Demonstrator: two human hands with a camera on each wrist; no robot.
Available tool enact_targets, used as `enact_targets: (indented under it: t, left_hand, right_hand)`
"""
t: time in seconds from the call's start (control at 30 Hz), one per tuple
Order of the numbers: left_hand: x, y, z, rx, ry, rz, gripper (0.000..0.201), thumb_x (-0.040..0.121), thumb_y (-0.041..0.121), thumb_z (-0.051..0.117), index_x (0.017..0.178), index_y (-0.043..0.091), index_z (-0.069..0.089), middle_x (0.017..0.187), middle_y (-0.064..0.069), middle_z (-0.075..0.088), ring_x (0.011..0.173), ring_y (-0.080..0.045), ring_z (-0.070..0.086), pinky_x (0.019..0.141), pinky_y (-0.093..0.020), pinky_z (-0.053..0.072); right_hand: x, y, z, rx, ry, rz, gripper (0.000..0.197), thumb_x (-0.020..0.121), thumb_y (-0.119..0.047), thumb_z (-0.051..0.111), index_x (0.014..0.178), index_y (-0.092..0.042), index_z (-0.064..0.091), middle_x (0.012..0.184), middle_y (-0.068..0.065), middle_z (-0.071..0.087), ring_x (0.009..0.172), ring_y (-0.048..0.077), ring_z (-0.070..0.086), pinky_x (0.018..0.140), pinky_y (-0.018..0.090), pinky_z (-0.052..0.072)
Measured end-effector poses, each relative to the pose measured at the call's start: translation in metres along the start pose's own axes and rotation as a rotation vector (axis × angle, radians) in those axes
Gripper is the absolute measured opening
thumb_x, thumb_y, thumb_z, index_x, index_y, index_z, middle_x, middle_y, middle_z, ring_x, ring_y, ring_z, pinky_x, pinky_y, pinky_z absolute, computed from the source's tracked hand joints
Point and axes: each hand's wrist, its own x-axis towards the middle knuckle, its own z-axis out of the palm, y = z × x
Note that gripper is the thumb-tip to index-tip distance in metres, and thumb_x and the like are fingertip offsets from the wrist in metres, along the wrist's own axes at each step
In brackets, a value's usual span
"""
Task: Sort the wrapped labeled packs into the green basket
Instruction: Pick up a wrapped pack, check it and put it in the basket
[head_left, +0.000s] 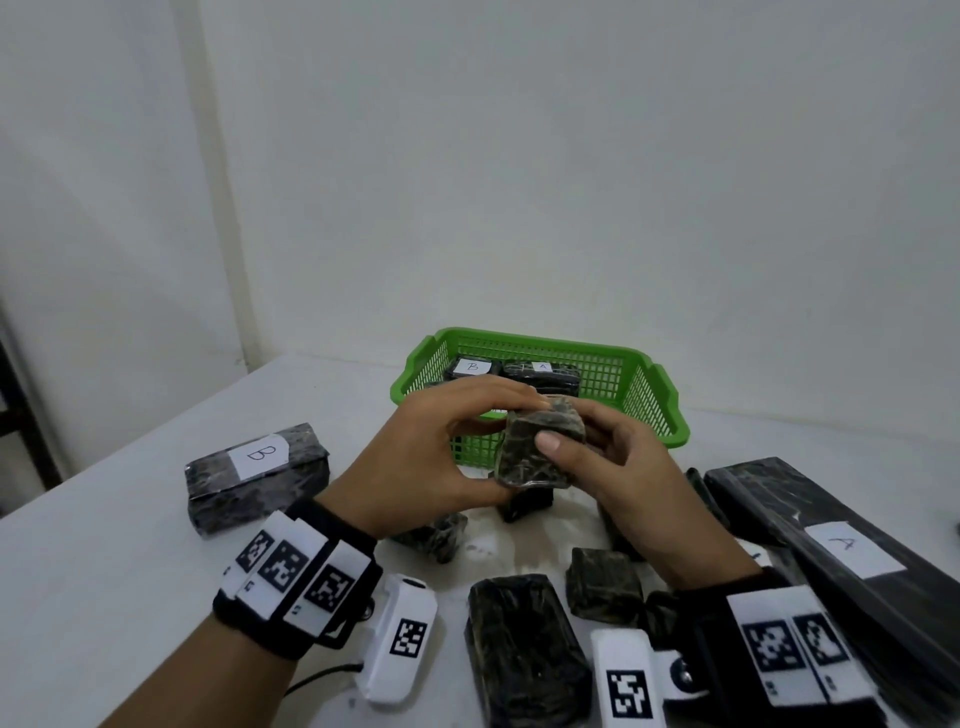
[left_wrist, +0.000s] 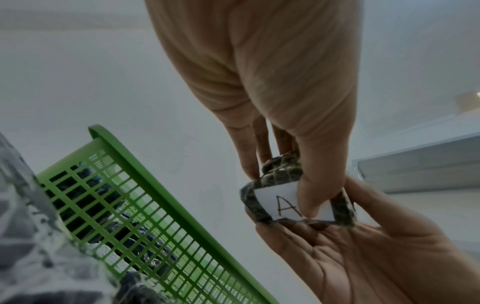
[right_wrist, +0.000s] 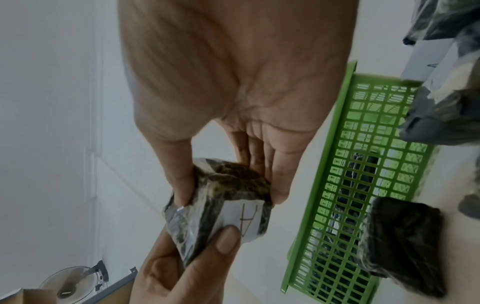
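- Head view: both hands are up over the white table (head_left: 130, 545), sharing one small wrapped pack (head_left: 537, 452) held in the air just in front of the green basket (head_left: 670, 410).
- Left hand (head_left: 431, 462) has its fingers curled over the pack's top and its thumb tucked under the near edge, so it's gripping the pack.
- Right hand (head_left: 631, 478) grips it too: thumb pressed on the near face, fingers wrapped behind.
- Left wrist view: there's the white label with an "A" on the pack (left_wrist: 291, 203); the left hand (left_wrist: 272, 82) pins the label with its thumb, fingers on the far side, while the right hand (left_wrist: 363, 257) cups the pack from below.
- Right wrist view: the pack (right_wrist: 221, 203) sits pinched between the right hand (right_wrist: 233, 82) above and the left hand (right_wrist: 187, 267) below, left thumb on the label's edge.
- Inside the basket, two wrapped packs lie flat, one labelled B (head_left: 471, 367) and one labelled A (head_left: 543, 370).
- On the table: a large B pack (head_left: 257, 483) at left, a long A pack (head_left: 841, 561) at right, and several small dark packs (head_left: 524, 649) lying near the wrists.
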Motion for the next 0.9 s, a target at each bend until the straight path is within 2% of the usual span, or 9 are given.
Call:
enact_targets:
  t: [0.13,0.27,0.43,0.53,0.63,0.67,0.73,0.8,0.9]
  left_hand:
    - [-0.0006,-0.0008,0.0019,-0.001,-0.003,-0.005,0.057,0.076,0.007,0.088,0.128,0.013,0.068,0.131,0.006,0.066,0.129,-0.012,0.060,0.097,-0.034,0.058]
    - [-0.0012,-0.0022,0.0026,-0.017,0.012,-0.021,0.057,0.076,0.012,0.089,0.129,0.015,0.068,0.132,0.006,0.066,0.130,-0.015,0.059,0.097,-0.036,0.058]
    - [-0.0010,-0.0017,0.0050,0.054,-0.003,0.010,0.055,0.078,0.017,0.087,0.129,0.015,0.068,0.133,0.005,0.065,0.130,-0.012,0.059,0.098,-0.034,0.058]
    - [-0.0014,-0.0016,0.0045,0.096,-0.026,0.030,0.060,0.077,0.019,0.089,0.132,0.018,0.066,0.138,0.008,0.062,0.135,-0.009,0.054,0.102,-0.032,0.055]
    - [-0.0027,-0.0016,0.0026,0.015,-0.081,-0.084,0.091,0.069,0.027,0.095,0.148,0.025,0.049,0.150,0.015,0.049,0.142,-0.004,0.045,0.107,-0.026,0.050]
    - [-0.0026,-0.0019,0.0018,-0.011,-0.087,-0.124,0.095,0.068,0.029,0.095,0.149,0.026,0.047,0.149,0.015,0.050,0.140,-0.004,0.047,0.107,-0.028,0.051]
    - [-0.0023,-0.0033,0.0012,-0.048,-0.068,-0.165,0.083,0.071,0.030,0.093,0.143,0.024,0.052,0.140,0.011,0.059,0.132,-0.009,0.056,0.103,-0.036,0.055]
    - [-0.0030,-0.0040,0.0017,-0.064,-0.042,-0.177,0.073,0.074,0.029,0.092,0.138,0.022,0.058,0.133,0.007,0.064,0.126,-0.013,0.061,0.099,-0.039,0.057]
    - [-0.0044,-0.0035,0.0022,-0.046,-0.029,-0.167,0.066,0.076,0.024,0.089,0.135,0.019,0.059,0.130,0.007,0.065,0.123,-0.012,0.063,0.098,-0.037,0.058]
  right_hand:
    - [-0.0007,-0.0002,-0.0031,-0.017,-0.009,-0.021,0.059,0.076,-0.037,0.085,0.129,-0.016,0.069,0.124,0.003,0.076,0.122,0.020,0.069,0.112,0.050,0.050]
    - [-0.0022,-0.0013,-0.0053,-0.053,-0.027,-0.014,0.070,0.070,-0.023,0.095,0.132,-0.016,0.065,0.127,-0.001,0.075,0.123,0.014,0.068,0.112,0.044,0.051]
    - [-0.0043,-0.0020,-0.0043,-0.044,-0.044,0.023,0.072,0.072,-0.027,0.094,0.136,-0.019,0.062,0.126,-0.004,0.075,0.121,0.011,0.069,0.105,0.035,0.055]
    - [-0.0053,-0.0059,-0.0004,-0.039,-0.006,0.009,0.065,0.068,-0.028,0.088,0.129,-0.019,0.067,0.120,-0.004,0.077,0.116,0.012,0.072,0.103,0.035,0.057]
    - [-0.0046,-0.0050,-0.0010,-0.022,-0.009,-0.050,0.073,0.069,-0.010,0.089,0.136,-0.019,0.063,0.128,-0.006,0.074,0.122,0.008,0.068,0.099,0.027,0.057]
    - [-0.0044,-0.0050,-0.0015,-0.014,-0.019,-0.066,0.076,0.070,-0.001,0.089,0.139,-0.019,0.061,0.131,-0.007,0.072,0.124,0.007,0.066,0.096,0.023,0.057]
    - [-0.0045,-0.0054,-0.0010,-0.004,-0.044,-0.066,0.081,0.072,0.007,0.086,0.143,-0.020,0.058,0.134,-0.011,0.070,0.127,0.004,0.063,0.095,0.019,0.056]
    - [-0.0061,-0.0072,0.0011,-0.034,-0.058,-0.046,0.085,0.074,0.000,0.089,0.147,-0.027,0.055,0.137,-0.016,0.067,0.130,0.003,0.061,0.104,0.028,0.055]
    - [-0.0068,-0.0056,0.0011,0.005,-0.107,0.037,0.094,0.069,-0.025,0.094,0.151,-0.034,0.049,0.139,-0.012,0.067,0.133,0.014,0.061,0.114,0.044,0.049]
